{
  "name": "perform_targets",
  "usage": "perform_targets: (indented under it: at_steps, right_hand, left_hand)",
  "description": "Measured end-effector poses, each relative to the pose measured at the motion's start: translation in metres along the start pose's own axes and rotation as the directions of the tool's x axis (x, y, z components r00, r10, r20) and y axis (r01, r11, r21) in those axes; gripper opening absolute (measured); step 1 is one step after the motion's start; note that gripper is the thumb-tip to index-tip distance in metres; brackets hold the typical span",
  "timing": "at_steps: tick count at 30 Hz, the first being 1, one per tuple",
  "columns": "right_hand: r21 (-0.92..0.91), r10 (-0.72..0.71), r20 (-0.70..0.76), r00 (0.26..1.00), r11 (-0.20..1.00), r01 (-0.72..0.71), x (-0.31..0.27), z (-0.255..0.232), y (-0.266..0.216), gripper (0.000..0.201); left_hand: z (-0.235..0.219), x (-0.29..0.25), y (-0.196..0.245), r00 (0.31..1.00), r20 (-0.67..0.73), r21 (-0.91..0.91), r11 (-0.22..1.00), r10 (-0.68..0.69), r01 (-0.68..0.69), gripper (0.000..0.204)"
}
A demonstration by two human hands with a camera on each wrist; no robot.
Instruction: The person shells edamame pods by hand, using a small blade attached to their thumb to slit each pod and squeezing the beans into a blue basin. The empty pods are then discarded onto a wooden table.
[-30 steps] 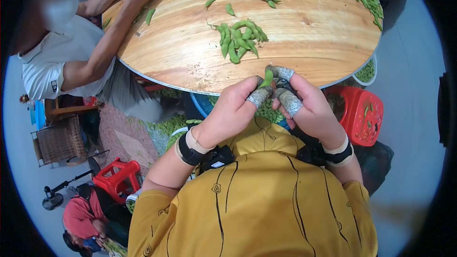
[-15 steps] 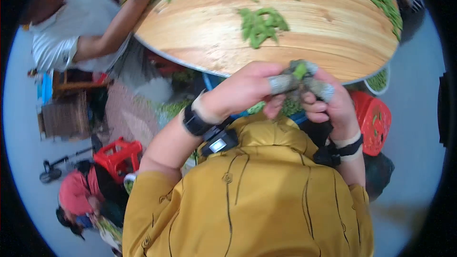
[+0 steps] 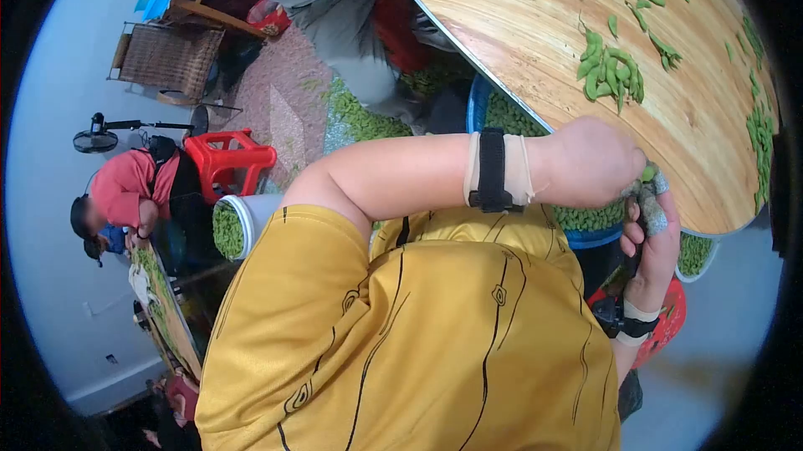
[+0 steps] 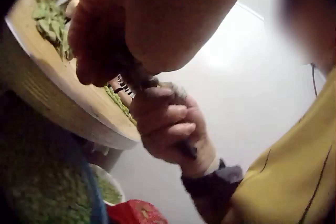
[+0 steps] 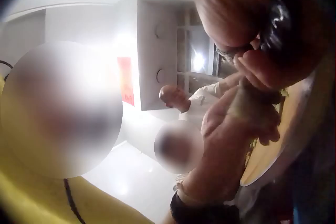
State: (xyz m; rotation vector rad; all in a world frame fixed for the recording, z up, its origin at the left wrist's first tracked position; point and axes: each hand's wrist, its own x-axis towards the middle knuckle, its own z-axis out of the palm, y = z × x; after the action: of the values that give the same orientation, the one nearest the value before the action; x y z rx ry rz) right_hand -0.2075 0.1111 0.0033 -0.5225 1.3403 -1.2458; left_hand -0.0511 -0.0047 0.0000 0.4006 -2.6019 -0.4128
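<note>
In the head view, my left hand (image 3: 590, 163) is raised over the table's near edge, its fingers mostly hidden behind its back. My right hand (image 3: 657, 238) meets it from the right, with grey wraps on its fingertips. Between the two hands a small part of a green bean pod (image 3: 648, 173) shows, pinched by the right fingertips. The left fingers curl in at the same spot. In the left wrist view, the right hand (image 4: 168, 124) has its other fingers curled below. A pile of bean pods (image 3: 615, 75) lies on the wooden table (image 3: 519, 41) beyond.
Under the table edge stands a blue tub (image 3: 477, 104) of shelled beans. More pods (image 3: 759, 146) lie at the table's right. A white bucket (image 3: 247, 229) of beans and a red stool (image 3: 230, 158) are to the left. Someone in grey trousers (image 3: 343, 41) sits close by.
The head view has turned left, so the table now appears farther right and tilted. Both hands have shifted rightward in the view, still together at the pod. My left forearm now reaches across my front.
</note>
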Motion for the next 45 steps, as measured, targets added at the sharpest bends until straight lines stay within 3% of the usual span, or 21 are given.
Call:
perform_targets:
  at_steps: [2, 3, 4, 5, 6, 7, 9, 10, 12, 16, 19, 21, 23, 25, 28, 29, 31, 32, 36, 40, 45]
  right_hand:
    - [0.017, 0.02, 0.003, 1.0, 1.0, -0.02, -0.002, -0.002, 0.003, 0.033]
    - [0.041, 0.013, 0.013, 1.0, 0.999, -0.013, -0.003, -0.004, 0.005, 0.033]
    - [0.063, 0.006, 0.022, 1.0, 0.998, -0.007, -0.004, -0.005, 0.007, 0.032]
    - [0.06, 0.007, 0.023, 1.0, 0.998, -0.009, -0.006, -0.006, 0.007, 0.032]
    - [0.022, -0.002, 0.047, 0.999, 1.0, 0.001, -0.008, -0.007, 0.007, 0.032]
    - [-0.017, -0.011, 0.071, 0.997, 1.0, 0.012, -0.009, -0.007, 0.006, 0.031]
    - [-0.124, -0.041, 0.054, 0.998, 0.991, 0.048, -0.006, -0.011, 0.009, 0.03]
    - [-0.226, -0.077, 0.036, 0.996, 0.971, 0.083, -0.004, -0.012, 0.011, 0.029]
    - [-0.29, -0.153, 0.031, 0.988, 0.944, 0.156, -0.002, -0.009, 0.015, 0.027]
    - [-0.375, -0.312, 0.129, 0.941, 0.863, 0.337, 0.004, -0.011, 0.027, 0.021]
    - [-0.46, -0.212, 0.163, 0.963, 0.848, 0.265, 0.001, -0.006, 0.023, 0.019]
    - [-0.388, -0.258, 0.193, 0.947, 0.866, 0.315, 0.0, 0.001, 0.021, 0.017]
    - [-0.449, -0.152, 0.189, 0.97, 0.865, 0.223, -0.002, -0.001, 0.012, 0.016]
    - [-0.446, -0.234, 0.262, 0.936, 0.831, 0.333, -0.001, 0.002, 0.011, 0.016]
    - [-0.412, -0.231, 0.267, 0.936, 0.85, 0.327, -0.001, 0.009, 0.008, 0.016]
    - [-0.443, -0.248, 0.279, 0.928, 0.824, 0.353, 0.001, 0.009, 0.011, 0.018]
    - [-0.489, -0.252, 0.277, 0.927, 0.794, 0.362, 0.002, 0.009, 0.016, 0.021]
    - [-0.529, -0.252, 0.294, 0.922, 0.761, 0.376, 0.003, 0.01, 0.017, 0.025]
    - [-0.651, -0.268, 0.303, 0.915, 0.643, 0.404, 0.001, 0.018, 0.013, 0.028]
    - [-0.718, -0.287, 0.355, 0.89, 0.527, 0.456, 0.009, 0.017, 0.024, 0.023]
    - [-0.812, -0.343, 0.402, 0.849, 0.296, 0.504, 0.009, 0.024, 0.039, 0.021]
  left_hand:
    - [0.007, -0.001, 0.0, 0.989, 0.077, -0.365, 0.92, -0.126, 0.145, 0.015]
    - [0.004, 0.001, 0.0, 0.989, 0.078, -0.364, 0.92, -0.126, 0.146, 0.015]
    - [-0.003, 0.003, 0.0, 0.9, 0.354, -0.743, 0.508, -0.255, 0.437, 0.019]
    - [-0.006, 0.005, 0.0, 0.756, 0.627, -0.778, -0.095, -0.189, 0.622, 0.023]
    - [-0.005, 0.003, 0.001, 0.743, 0.644, -0.765, -0.153, -0.184, 0.626, 0.029]
    - [-0.005, 0.002, 0.001, 0.744, 0.641, -0.767, -0.154, -0.187, 0.623, 0.029]
    - [-0.008, 0.001, 0.001, 0.782, 0.583, -0.69, 0.373, -0.223, 0.621, 0.022]
    - [-0.003, -0.002, 0.0, 0.782, 0.581, -0.69, 0.372, -0.225, 0.621, 0.022]
    - [0.004, -0.008, -0.001, 0.939, 0.321, -0.483, 0.831, -0.125, 0.276, 0.017]
    - [-0.004, -0.017, 0.001, 0.904, 0.405, -0.502, 0.792, -0.139, 0.347, 0.018]
    - [-0.006, -0.023, -0.002, 0.918, 0.39, -0.463, 0.847, -0.072, 0.263, 0.018]
    - [-0.02, -0.023, -0.001, 0.744, 0.657, -0.598, 0.516, -0.122, 0.613, 0.02]
    - [-0.023, -0.028, 0.001, 0.661, 0.738, -0.649, 0.13, -0.132, 0.75, 0.024]
    - [-0.022, -0.034, -0.002, 0.624, 0.763, -0.636, -0.027, -0.169, 0.771, 0.024]
    - [-0.013, -0.04, -0.008, 0.648, 0.751, -0.66, -0.121, -0.126, 0.741, 0.022]
    - [-0.011, -0.041, -0.009, 0.647, 0.755, -0.656, -0.116, -0.104, 0.746, 0.022]
    - [-0.01, -0.043, -0.01, 0.672, 0.733, -0.667, 0.087, -0.105, 0.74, 0.021]
    - [-0.012, -0.043, -0.01, 0.676, 0.731, -0.667, 0.111, -0.092, 0.737, 0.02]
    - [-0.018, -0.043, -0.002, 0.603, 0.786, -0.588, 0.134, -0.14, 0.798, 0.021]
    - [-0.006, -0.048, 0.001, 0.631, 0.748, -0.619, 0.126, -0.207, 0.775, 0.023]
    - [0.006, -0.055, -0.002, 0.568, 0.789, -0.556, 0.12, -0.235, 0.822, 0.022]
